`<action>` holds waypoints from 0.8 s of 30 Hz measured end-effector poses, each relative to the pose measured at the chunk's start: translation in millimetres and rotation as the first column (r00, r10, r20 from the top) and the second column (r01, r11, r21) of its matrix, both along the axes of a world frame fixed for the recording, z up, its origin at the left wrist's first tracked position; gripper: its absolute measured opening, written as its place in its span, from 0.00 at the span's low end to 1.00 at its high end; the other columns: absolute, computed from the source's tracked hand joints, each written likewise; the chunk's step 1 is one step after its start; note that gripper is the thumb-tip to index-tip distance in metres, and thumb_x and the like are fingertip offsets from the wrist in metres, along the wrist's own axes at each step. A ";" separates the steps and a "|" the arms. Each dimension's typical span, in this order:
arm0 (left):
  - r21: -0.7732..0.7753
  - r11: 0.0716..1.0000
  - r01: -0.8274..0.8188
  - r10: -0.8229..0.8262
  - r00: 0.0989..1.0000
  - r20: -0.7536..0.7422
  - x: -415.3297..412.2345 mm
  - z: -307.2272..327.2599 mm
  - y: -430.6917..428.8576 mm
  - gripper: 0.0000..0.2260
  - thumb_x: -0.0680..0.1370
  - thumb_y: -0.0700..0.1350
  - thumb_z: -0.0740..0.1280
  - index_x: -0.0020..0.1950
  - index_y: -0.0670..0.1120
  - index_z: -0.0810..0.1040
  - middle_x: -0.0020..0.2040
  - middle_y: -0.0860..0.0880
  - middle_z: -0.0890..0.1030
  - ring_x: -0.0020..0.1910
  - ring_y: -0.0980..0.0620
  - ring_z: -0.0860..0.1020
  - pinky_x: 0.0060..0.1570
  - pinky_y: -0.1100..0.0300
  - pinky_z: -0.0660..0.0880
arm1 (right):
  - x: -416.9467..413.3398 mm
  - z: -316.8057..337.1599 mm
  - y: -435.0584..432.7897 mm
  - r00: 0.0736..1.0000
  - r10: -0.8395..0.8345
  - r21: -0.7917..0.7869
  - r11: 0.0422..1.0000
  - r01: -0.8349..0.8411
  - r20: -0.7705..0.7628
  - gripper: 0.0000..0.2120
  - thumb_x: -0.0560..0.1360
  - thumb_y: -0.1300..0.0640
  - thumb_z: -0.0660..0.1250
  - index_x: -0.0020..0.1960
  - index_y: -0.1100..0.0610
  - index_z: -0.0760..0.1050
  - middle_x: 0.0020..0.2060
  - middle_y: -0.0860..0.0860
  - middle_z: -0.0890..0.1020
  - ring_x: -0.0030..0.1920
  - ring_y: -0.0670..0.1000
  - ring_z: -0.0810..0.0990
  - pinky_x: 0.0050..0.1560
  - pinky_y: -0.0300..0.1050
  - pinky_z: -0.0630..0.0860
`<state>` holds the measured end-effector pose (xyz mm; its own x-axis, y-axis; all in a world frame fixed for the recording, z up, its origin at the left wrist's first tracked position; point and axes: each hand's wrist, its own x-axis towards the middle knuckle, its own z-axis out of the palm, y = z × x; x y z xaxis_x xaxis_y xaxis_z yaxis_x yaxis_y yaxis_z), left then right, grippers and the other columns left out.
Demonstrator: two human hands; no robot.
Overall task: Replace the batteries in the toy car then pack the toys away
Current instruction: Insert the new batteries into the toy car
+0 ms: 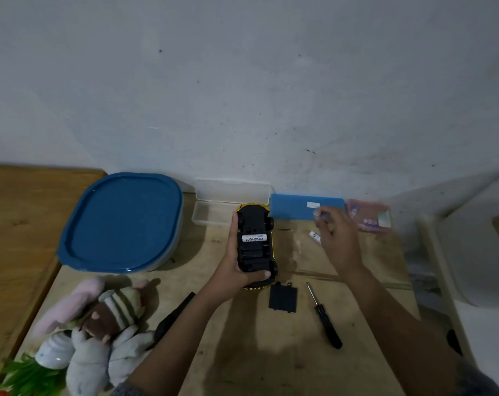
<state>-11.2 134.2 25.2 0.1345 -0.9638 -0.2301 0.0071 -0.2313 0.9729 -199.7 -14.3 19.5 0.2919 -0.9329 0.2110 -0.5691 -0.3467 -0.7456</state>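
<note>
The yellow toy car [255, 244] is upside down in my left hand [237, 270], which grips it from the left side and the near end. Its battery bay is uncovered, with one white battery [253, 238] lying across it. My right hand [337, 238] hovers to the car's right, blurred, its fingertips pinched on what looks like a small battery [317, 213]. Another white battery [314, 235] shows just below the thumb. The black battery cover [282, 297] and a black-handled screwdriver [324, 315] lie on the table nearer to me.
A blue-lidded container [122, 221] sits at the back left, with an open clear plastic case [231, 201], a blue box [305, 205] and a pink pack [368, 218] along the wall. Plush toys [99, 318] lie at front left beside a black object [171, 318]. A white bin [477, 247] stands on the right.
</note>
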 end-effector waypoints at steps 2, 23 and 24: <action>-0.022 1.000 -0.004 0.004 1.000 0.008 3.5 9.5 0.9 0.55 0.69 0.31 0.73 0.73 0.65 0.36 0.73 0.54 0.63 0.66 0.56 0.72 0.60 0.60 0.74 | 22.9 31.2 21.9 0.973 0.108 -0.043 0.994 -0.101 0.205 0.09 0.76 0.63 0.65 0.56 0.59 0.76 0.47 0.50 0.78 0.47 0.47 0.78 0.45 0.29 0.74; -0.151 0.986 0.073 -0.068 0.997 0.034 30.7 75.5 28.9 0.54 0.68 0.28 0.73 0.75 0.61 0.40 0.67 0.60 0.68 0.62 0.63 0.75 0.56 0.61 0.75 | 88.0 106.2 94.3 0.826 0.508 -0.380 0.733 -0.564 -0.246 0.06 0.71 0.61 0.69 0.47 0.59 0.82 0.42 0.51 0.85 0.43 0.51 0.81 0.45 0.43 0.79; -0.158 0.985 0.076 -0.071 0.997 0.038 31.5 76.4 28.5 0.54 0.68 0.28 0.73 0.75 0.61 0.40 0.66 0.61 0.68 0.61 0.63 0.75 0.56 0.61 0.75 | 88.8 105.9 96.6 0.844 0.489 -0.386 0.751 -0.536 -0.222 0.06 0.70 0.62 0.70 0.45 0.59 0.83 0.42 0.51 0.85 0.43 0.50 0.81 0.45 0.42 0.79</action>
